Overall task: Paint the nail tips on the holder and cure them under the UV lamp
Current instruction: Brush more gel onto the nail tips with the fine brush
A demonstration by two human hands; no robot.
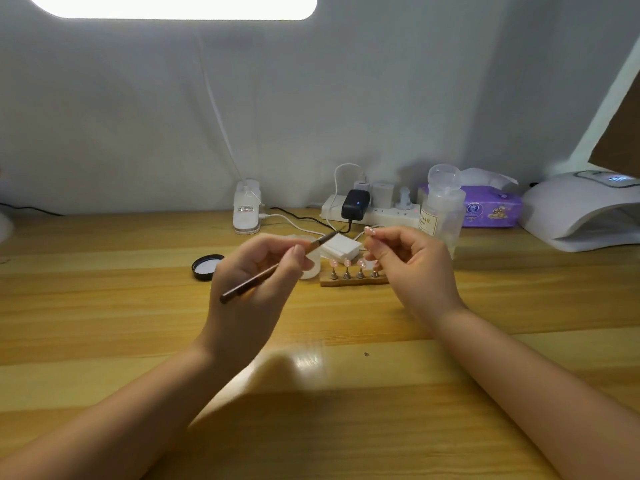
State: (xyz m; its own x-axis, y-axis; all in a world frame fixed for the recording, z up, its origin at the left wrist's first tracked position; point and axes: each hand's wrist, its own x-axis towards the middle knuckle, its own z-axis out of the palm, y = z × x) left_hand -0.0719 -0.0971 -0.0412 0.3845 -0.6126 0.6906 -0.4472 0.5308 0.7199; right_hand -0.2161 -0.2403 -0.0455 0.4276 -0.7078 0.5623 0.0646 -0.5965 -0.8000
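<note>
Fingers (375,237) of the right hand (412,268) curl and pinch 1 nail tip (370,231) on its stand, raised above the holder (353,279). The left hand (256,271) is closed round a brush (277,268), pinched near the bristle end, which points toward the raised tip without touching it.

The holder sits near the middle of the table (104,306), toward the back edge; about 4 pink tips stand on it, partly hidden by the right hand. A black lid (207,267) lies just left of the left hand. The UV lamp (581,213) rests at the back right corner.

The step appears to be painting the raised tip. It would go best with both wrists braced on the table, the tip tilted toward the bristles, and thin strokes from base to edge, with the fingers kept off the painted face.
</note>
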